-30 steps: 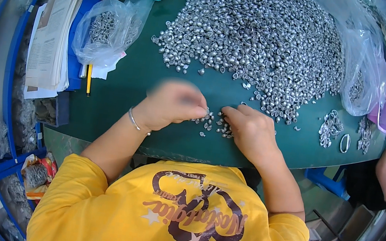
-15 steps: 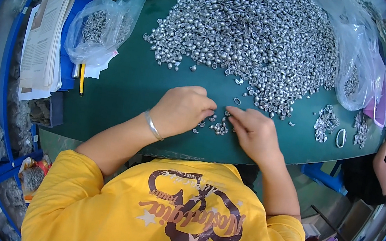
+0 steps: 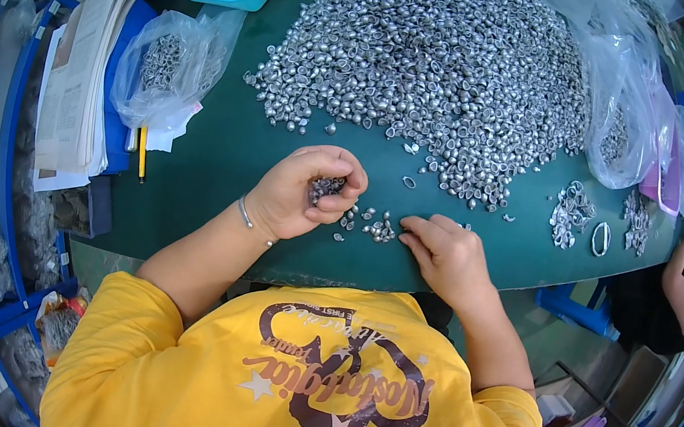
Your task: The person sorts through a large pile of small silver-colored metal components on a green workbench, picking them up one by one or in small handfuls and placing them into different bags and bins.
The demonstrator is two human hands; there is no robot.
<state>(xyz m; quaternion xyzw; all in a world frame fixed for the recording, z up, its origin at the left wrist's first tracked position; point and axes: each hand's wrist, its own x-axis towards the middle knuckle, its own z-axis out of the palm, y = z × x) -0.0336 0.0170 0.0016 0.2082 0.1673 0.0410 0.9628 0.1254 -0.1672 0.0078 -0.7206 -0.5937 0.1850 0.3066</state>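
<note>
My left hand (image 3: 285,197) is turned partly palm up, fingers curled round a cluster of small silver metal pieces (image 3: 325,188). My right hand (image 3: 450,262) rests low over the table with thumb and fingertips together; whatever lies between them, if anything, is hidden. Just left of those fingertips sits a small group of silver domed pieces (image 3: 379,228), with a few strays nearer the left hand. Beyond both hands spreads a large heap of similar cup-shaped silver pieces (image 3: 432,69). One open oval ring (image 3: 408,183) lies between heap and hands.
On the green table (image 3: 175,216) stand a light-blue basket (image 3: 254,0), a clear bag of metal parts (image 3: 136,89) and papers (image 3: 81,81) at left. Clear plastic bags (image 3: 616,95), loose parts (image 3: 571,212) and a bangle-like ring (image 3: 601,238) lie right. Another person's arm (image 3: 682,279) shows at far right.
My left hand has turned over, showing silver pieces in its curled fingers, and shifted slightly left. My right hand has moved a little nearer me. The view has shifted slightly.
</note>
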